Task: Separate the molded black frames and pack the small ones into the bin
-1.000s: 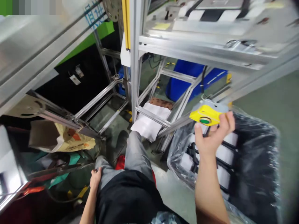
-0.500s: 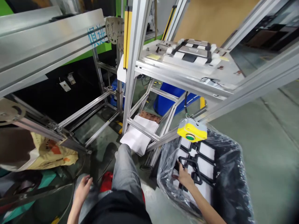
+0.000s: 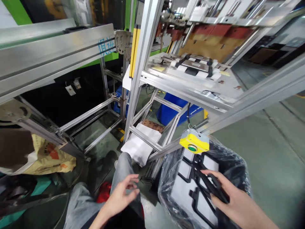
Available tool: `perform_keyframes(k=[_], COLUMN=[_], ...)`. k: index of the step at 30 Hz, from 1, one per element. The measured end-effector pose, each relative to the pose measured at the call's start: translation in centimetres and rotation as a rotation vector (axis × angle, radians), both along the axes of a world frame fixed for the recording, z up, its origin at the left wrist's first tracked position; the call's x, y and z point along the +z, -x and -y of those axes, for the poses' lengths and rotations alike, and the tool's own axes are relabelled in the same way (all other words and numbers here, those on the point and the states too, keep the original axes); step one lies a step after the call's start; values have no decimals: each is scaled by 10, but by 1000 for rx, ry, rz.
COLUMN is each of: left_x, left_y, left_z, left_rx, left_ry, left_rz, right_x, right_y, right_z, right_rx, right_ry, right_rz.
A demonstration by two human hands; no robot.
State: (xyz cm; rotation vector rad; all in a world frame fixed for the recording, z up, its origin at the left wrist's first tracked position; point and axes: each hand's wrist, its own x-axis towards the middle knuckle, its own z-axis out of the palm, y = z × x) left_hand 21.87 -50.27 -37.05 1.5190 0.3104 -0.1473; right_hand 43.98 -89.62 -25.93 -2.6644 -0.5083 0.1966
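My right hand (image 3: 230, 197) grips a black plastic frame (image 3: 211, 183) above a bin lined with clear plastic (image 3: 164, 187). Its thumb and fingers close round one bar; the palm side is partly hidden. More black frames (image 3: 184, 176) lie in the bin on white sheets (image 3: 181, 194), below the hand. Over my lap, my left hand (image 3: 124, 192) hovers with its fingers apart and nothing in it. A yellow and grey box with a green button (image 3: 194, 143) hangs over the bin's far edge, forward of my right hand.
An aluminium-framed station ahead carries a plate with a black and white fixture (image 3: 195, 66). A conveyor (image 3: 59, 47) runs at the left, with a yellow bag (image 3: 51, 157) below it. White sheets (image 3: 140, 148) lie across the lower frame bars; a blue container (image 3: 166, 109) is behind.
My right hand has lifted a black frame from the bin and moved right and nearer. My left hand has shifted right over my lap. The view has tilted up a little.
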Motion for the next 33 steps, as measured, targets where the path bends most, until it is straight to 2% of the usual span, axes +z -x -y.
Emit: perform_keyframes(k=[3, 6, 8, 11, 14, 16, 18, 21, 23, 25, 27, 29, 31, 33], left_x=[5, 11, 21, 46, 71, 83, 88, 79, 63, 44, 27, 17, 16, 25], left_y=[-8, -18, -25, -33, -36, -33, -27, -14, -5, 4, 11, 17, 20, 18], left_z=[26, 42, 44, 35, 16, 3, -7, -20, -29, -41, -52, -60, -63, -60], left_rx=[-51, -118, -102, 77, 312, 425, 523, 715, 858, 945, 948, 898, 861, 861], left_ry=[100, 255, 368, 516, 612, 650, 669, 681, 694, 716, 727, 733, 725, 693], left_rz=[27, 68, 100, 146, 200, 220, 216, 126, 20, -84, -98, -65, -47, -71], right_x=[36, 58, 70, 87, 104, 112, 114, 111, 108, 106, 104, 99, 91, 78], right_y=[27, 36, 32, 19, 8, 3, 0, -5, -8, -11, -11, -11, -8, -2], right_z=[-35, -81, -111, -148, -178, -194, -207, -221, -224, -223, -219, -215, -215, -218], right_rx=[168, 312, 413, 544, 651, 678, 664, 617, 583, 558, 553, 569, 602, 609], right_ry=[-141, -257, -358, -490, -528, -510, -496, -557, -613, -647, -692, -753, -793, -793], right_rz=[-183, -162, -123, -97, -101, -111, -156, -249, -259, -263, -308, -367, -413, -447])
